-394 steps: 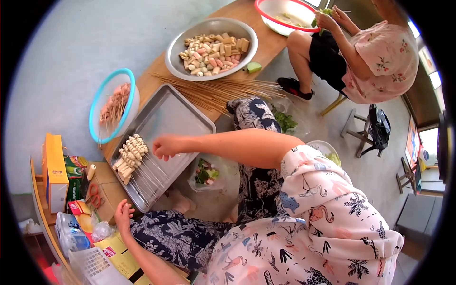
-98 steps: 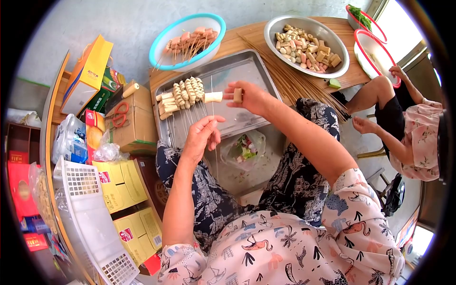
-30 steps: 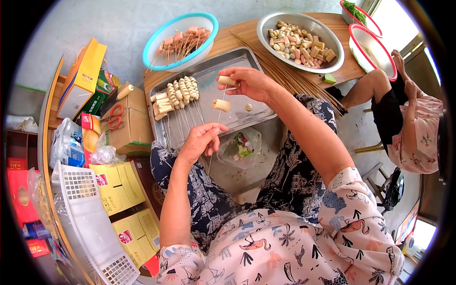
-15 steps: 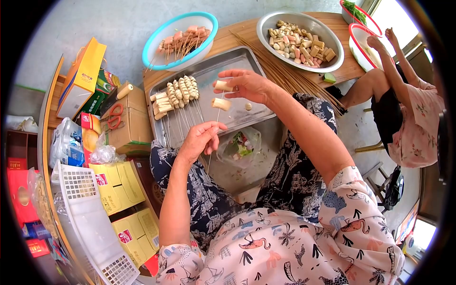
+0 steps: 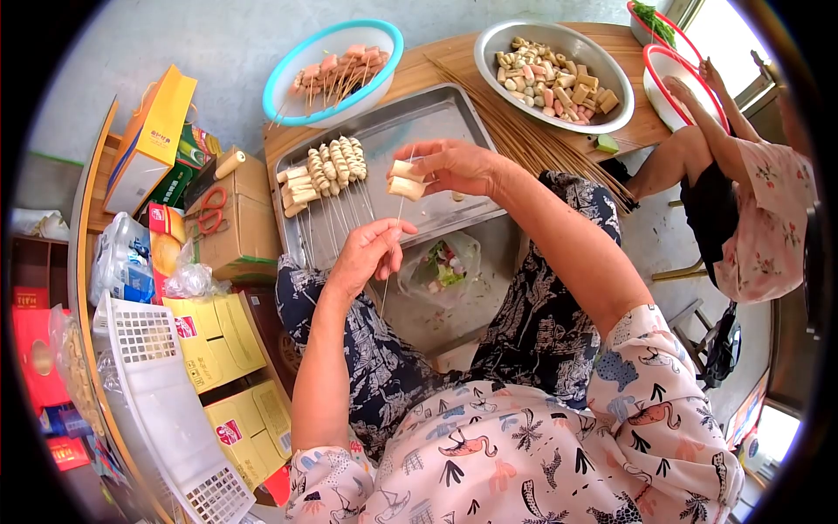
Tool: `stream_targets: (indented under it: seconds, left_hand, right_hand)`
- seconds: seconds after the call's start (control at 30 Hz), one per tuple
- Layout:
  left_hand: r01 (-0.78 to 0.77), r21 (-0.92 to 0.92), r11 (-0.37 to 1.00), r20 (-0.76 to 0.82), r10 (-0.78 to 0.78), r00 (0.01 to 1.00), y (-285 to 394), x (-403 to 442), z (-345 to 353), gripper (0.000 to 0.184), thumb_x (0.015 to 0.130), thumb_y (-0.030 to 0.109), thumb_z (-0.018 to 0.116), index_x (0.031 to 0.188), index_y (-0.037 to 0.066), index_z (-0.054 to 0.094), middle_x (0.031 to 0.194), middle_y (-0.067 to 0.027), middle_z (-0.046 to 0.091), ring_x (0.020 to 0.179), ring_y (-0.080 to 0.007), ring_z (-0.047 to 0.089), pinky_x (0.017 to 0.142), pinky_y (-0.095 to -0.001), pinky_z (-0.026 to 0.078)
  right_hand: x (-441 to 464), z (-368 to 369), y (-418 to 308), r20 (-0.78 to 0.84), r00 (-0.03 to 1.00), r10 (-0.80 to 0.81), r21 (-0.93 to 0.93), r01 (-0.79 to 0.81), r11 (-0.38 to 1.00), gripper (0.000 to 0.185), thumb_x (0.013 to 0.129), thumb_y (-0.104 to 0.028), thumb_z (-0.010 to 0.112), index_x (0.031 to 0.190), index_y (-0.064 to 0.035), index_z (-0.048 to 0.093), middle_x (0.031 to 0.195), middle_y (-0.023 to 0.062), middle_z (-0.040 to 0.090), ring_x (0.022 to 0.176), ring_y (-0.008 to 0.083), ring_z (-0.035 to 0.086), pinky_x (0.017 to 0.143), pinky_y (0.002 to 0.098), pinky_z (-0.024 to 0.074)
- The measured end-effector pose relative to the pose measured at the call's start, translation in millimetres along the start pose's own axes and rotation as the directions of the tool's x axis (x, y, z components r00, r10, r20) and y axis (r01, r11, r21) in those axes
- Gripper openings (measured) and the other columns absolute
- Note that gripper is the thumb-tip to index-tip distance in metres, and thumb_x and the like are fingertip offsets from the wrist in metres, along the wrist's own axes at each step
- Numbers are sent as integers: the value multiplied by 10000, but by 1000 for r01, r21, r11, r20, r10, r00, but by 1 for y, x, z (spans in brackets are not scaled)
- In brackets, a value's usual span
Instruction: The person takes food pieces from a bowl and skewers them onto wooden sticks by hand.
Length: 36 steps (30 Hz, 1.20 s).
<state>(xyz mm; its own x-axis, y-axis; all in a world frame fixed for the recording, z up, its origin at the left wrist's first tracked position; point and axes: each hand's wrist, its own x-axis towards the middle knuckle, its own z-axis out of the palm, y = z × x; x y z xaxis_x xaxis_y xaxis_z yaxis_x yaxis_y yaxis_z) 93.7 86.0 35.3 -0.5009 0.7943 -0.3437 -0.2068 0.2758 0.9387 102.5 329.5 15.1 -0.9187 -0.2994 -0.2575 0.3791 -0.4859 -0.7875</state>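
My left hand [image 5: 371,253] pinches a thin skewer [image 5: 385,295] upright over the near edge of the metal tray [image 5: 297,162]. Two pale, short cylindrical food pieces [image 5: 405,188] sit close together near the skewer's upper end. The fingers of my right hand [image 5: 454,166] are closed on these pieces from the right side. Finished-looking skewers of coiled pale food [image 5: 336,166] and of stacked cylinders [image 5: 297,190] lie at the tray's left. Below my hands, a plastic bag with scraps [image 5: 445,269] shows between my knees.
A steel bowl [image 5: 621,83] of mixed food pieces stands at the back right, beside a bundle of bare skewers [image 5: 532,148]. A blue-rimmed bowl [image 5: 399,44] holds pink skewers. Scissors [image 5: 210,210] lie on a cardboard box at left. Another person [image 5: 759,218] sits at right near red-rimmed bowls [image 5: 650,83].
My right hand has brought the upper piece down the skewer, against the lower one. My left hand stays in place. The other person's hands have lowered toward the red-rimmed bowl.
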Motion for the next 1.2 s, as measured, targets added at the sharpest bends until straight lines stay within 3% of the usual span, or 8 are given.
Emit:
stream_targets:
  seconds: [0.2,0.4,0.9,1.03,1.13,1.2]
  left_hand:
    - [-6,-21,1000,-20,6,1000,0,1,0,300,970,275,477,1066,22,605,570,9,528,441,-27,440,408,-150,336]
    - [-9,7,1000,-41,9,999,-2,2,-2,296,969,266,479,1068,20,609,566,10,525,436,-25,431,405,-150,335]
    - [-10,88,996,-93,18,995,-10,7,-1,254,970,207,474,1106,31,597,578,9,526,433,-20,420,409,-149,330]
    - [-30,80,996,-140,41,989,-14,11,-2,243,956,172,485,1121,26,588,592,2,532,420,-30,403,401,-169,314]
    - [-30,62,998,-160,40,986,-13,11,-2,244,954,167,486,1123,26,589,597,0,530,419,-31,400,399,-169,312]
    - [-33,48,998,-160,40,986,-12,10,-3,244,953,164,484,1125,26,588,596,1,528,418,-31,398,399,-168,312]
  right_hand:
    - [-5,7,0,50,995,87,-99,-82,992,364,867,-116,628,1197,2,530,1099,116,635,921,208,653,774,312,536]
    - [-5,8,3,5,998,69,-221,-66,973,334,858,-118,643,1162,-1,568,1018,88,656,817,146,655,685,253,530]
    - [-8,24,15,-104,992,74,-436,-113,893,291,835,-153,673,1079,-2,626,933,51,652,738,100,619,627,220,487]
    - [-9,25,16,-107,991,75,-421,-113,900,299,840,-175,674,1079,-2,623,912,52,652,737,101,619,623,226,490]
    - [-8,25,18,-97,995,12,-383,-49,923,300,869,-257,649,1052,-19,634,879,57,667,691,105,625,581,236,493]
    - [-11,30,11,-112,993,36,-374,-76,924,405,901,-401,580,1026,-18,626,855,66,660,692,118,631,579,240,490]
